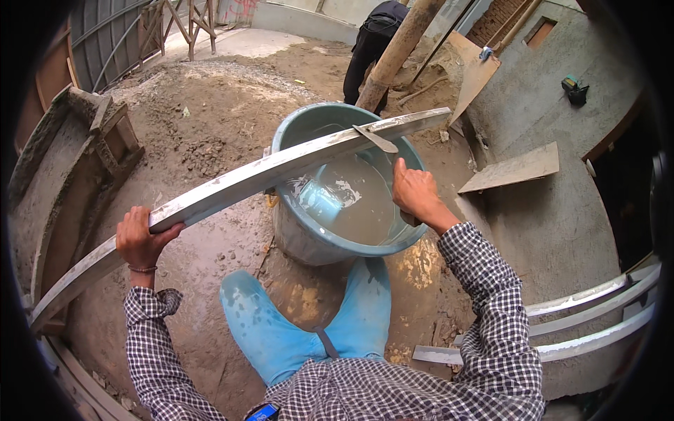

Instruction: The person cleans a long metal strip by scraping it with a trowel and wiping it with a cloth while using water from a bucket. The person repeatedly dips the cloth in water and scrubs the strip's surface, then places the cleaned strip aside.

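A long, pale metal straightedge bar (pixel 281 163) slants from the lower left up across a large blue-green tub (pixel 289 223). My left hand (pixel 144 242) is closed around the bar on the tub's left side. Over the tub, my right hand (pixel 415 189) grips a trowel, whose narrow blade (pixel 377 139) lies against the bar near its far end; the grip is mostly hidden by my fingers. Murky grey water (pixel 365 210) partly fills the tub. A light blue plastic vessel (pixel 319 202) sits in that water, partly under the surface.
Another person in dark clothes (pixel 375 35) bends behind a leaning bamboo pole (pixel 397 59). Several metal bars (pixel 576 340) lie at my right. Wooden formwork (pixel 84 182) stands left, thin boards (pixel 516 168) by the right wall, and a sand heap (pixel 217 105) beyond the tub.
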{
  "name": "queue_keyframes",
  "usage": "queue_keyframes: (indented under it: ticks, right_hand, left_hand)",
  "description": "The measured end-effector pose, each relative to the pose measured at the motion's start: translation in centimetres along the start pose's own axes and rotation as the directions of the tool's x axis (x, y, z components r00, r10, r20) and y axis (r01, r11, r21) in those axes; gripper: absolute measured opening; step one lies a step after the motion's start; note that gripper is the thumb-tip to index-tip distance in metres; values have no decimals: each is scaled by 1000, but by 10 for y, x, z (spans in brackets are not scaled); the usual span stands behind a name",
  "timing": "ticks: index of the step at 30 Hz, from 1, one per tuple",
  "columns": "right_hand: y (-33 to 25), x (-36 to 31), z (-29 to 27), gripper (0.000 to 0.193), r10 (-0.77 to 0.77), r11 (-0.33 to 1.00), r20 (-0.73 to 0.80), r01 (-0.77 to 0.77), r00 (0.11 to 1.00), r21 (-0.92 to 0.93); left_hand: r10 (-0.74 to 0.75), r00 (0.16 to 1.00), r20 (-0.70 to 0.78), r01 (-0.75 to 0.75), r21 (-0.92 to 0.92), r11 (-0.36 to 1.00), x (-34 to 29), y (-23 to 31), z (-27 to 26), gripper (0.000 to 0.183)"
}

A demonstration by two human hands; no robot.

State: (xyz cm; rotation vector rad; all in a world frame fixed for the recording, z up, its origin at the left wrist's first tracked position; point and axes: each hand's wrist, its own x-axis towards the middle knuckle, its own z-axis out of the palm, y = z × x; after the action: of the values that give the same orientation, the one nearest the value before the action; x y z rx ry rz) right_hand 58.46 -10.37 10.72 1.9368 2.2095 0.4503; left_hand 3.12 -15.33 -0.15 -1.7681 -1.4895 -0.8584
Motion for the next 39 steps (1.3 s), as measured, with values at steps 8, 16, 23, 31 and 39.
queue_keyframes:
  ticks: [8,16,23,31,39]
  right_hand:
    - [-19,-13,-13,24,-121,989,-5,121,993,86]
    - [0,-5,-16,15,-133,990,-40,135,990,34]
    - [-18,-17,-33,31,-156,987,20,156,988,-45]
    - [14,-18,-24,23,-90,995,-19,89,996,-36]
    - [26,-3,2,21,-82,996,-70,79,994,-37]
  left_hand:
    - [-26,1000,-8,26,-15,1000,-8,-2,0,65]
    - [-22,999,38,22,-1,1000,-7,-2,1,67]
    - [-14,1000,3,14,-11,1000,-4,-4,3,68]
    - [-11,1000,-13,11,5,1000,-4,-4,4,70]
    - [-40,998,52,39,18,999,-7,-7,3,71]
